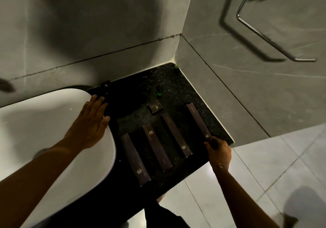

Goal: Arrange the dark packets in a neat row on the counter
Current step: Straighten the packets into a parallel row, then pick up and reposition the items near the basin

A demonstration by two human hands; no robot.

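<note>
Several long dark packets with gold logos lie side by side on the black speckled counter (178, 86). From the left they are the first packet (135, 159), the second packet (156, 147), the third packet (176, 134) and the rightmost packet (197, 119). My right hand (218, 152) pinches the near end of the rightmost packet at the counter's front right corner. My left hand (90, 123) rests flat, fingers spread, on the rim of the white basin (44, 130). A small square dark packet (155, 108) lies behind the row.
A small green bottle (159, 92) stands behind the square packet. Another dark item (105, 86) sits by the wall behind the basin. Grey tiled walls meet at the corner, and a chrome towel ring (271, 39) hangs on the right wall. Light floor tiles lie below right.
</note>
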